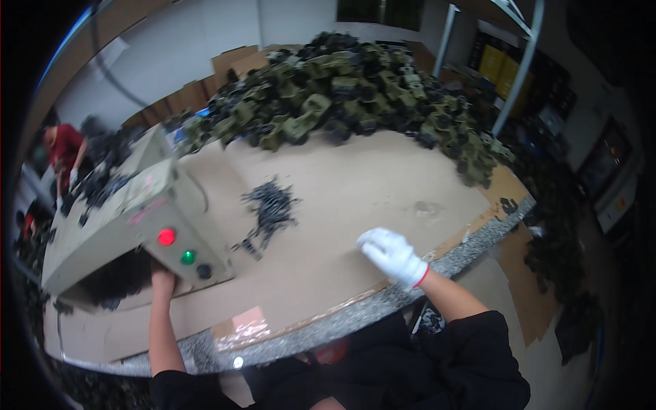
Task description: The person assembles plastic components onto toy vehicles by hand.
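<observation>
Head view, looking down on a cardboard-covered tabletop (355,198) with a speckled stone edge along the near side. Left hand (161,279), bare, reaching in under the near face of a beige metal machine box (137,205) at the left; fingers hidden beneath the box, so cannot tell how far open or whether anything is gripped. On that near face, a red lit button (166,237), a green button (188,257) just beside it and a black knob (203,271) to the right. Right hand (391,254), in a white glove with a red cuff, resting palm down on the bare cardboard at the near right, fingers loosely curled, nothing visibly held. Between the box and the right hand, further in, a small scatter of dark little parts (268,212), well apart from both hands. Along the far edge, a big heap of olive-green and black toy vehicles (342,92), spilling down the right side. At far left, another person in a red top (65,147) bent over more dark parts. Black sleeves along the lower edge.
</observation>
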{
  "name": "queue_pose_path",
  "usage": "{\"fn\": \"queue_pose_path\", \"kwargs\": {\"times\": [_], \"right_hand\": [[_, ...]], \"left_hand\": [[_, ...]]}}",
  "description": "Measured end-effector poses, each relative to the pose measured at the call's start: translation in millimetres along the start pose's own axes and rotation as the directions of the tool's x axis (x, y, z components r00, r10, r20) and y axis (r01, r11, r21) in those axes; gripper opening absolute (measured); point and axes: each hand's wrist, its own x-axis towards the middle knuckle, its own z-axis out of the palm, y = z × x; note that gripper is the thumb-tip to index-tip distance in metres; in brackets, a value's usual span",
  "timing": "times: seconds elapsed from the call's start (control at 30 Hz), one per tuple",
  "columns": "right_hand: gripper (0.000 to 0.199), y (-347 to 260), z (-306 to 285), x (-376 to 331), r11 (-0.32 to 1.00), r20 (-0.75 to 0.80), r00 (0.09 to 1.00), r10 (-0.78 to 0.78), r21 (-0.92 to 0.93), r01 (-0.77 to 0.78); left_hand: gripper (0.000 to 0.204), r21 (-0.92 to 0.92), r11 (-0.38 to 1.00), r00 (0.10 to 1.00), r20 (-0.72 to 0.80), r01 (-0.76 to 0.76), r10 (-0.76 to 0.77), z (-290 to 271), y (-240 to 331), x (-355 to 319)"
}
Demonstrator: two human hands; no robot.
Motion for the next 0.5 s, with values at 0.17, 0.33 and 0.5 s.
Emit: {"fn": "queue_pose_path", "kwargs": {"times": [0.17, 0.33, 0.5], "right_hand": [[0.016, 148, -163, -19, 0.913, -0.663, 0.748, 0.044, -0.278, -0.299], [0.049, 315, -332, -52, 0.839, -0.761, 0.467, 0.451, 0.184, -0.512], [0.083, 446, -351, -51, 0.489, -0.489, 0.14, 0.861, 0.72, -0.492]], "left_hand": [[0.039, -0.121, 0.985, 0.989, 0.092, 0.125, -0.115, 13, -3, -1], [0.032, -0.559, 0.691, 0.887, 0.329, 0.459, -0.323, -28, 11, -14], [0.042, -0.435, 0.571, 0.717, 0.456, 0.696, -0.527, -42, 21, -17]]}}
